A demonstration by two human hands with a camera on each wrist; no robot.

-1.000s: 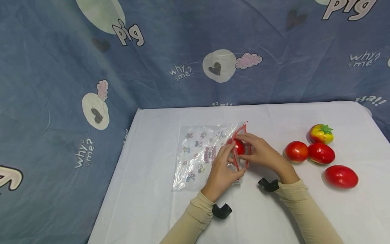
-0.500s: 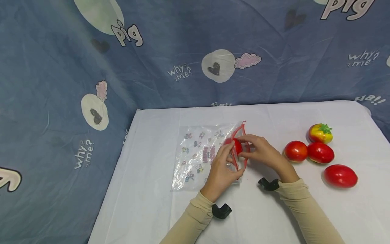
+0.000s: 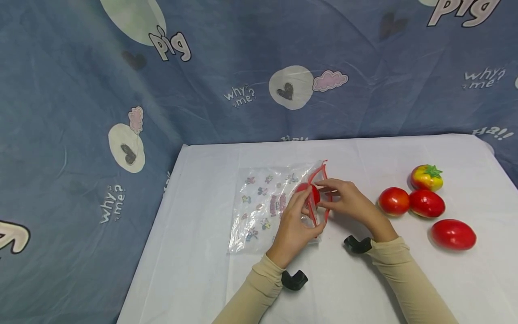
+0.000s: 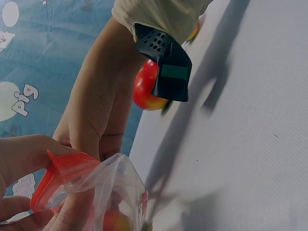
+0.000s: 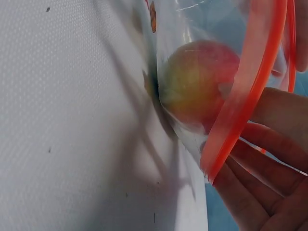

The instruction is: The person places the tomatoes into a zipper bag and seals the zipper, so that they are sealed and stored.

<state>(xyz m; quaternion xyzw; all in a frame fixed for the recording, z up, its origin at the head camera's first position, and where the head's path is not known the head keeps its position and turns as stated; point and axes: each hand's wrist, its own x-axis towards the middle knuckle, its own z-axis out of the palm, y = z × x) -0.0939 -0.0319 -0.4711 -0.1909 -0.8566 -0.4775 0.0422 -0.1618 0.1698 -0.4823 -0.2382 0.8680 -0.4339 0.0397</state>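
A clear zip bag point(image 3: 251, 225) with small printed figures lies on the white table, its red-edged mouth held up and spread toward the right. My left hand point(image 3: 293, 231) pinches the near side of that red rim. Just inside the mouth sits a round red-and-yellow toy fruit point(image 5: 197, 82), seen through the plastic in the right wrist view. My right hand point(image 3: 348, 198) reaches in at the mouth, fingers extended and spread, fingertips right at the fruit. In the left wrist view a right-hand finger point(image 4: 74, 211) lies inside the red zip strip point(image 4: 43, 187).
On the table's right are a round red toy fruit point(image 3: 394, 201), a red oval one point(image 3: 426, 203), a yellow-red one with green leaves point(image 3: 426, 177) and a larger red oval one point(image 3: 453, 234). A blue printed cloth point(image 3: 226, 58) hangs behind and left.
The toy fruit has shifted left, deeper into the bag, and less of it lies between the right fingers. The left hand stays on the rim.
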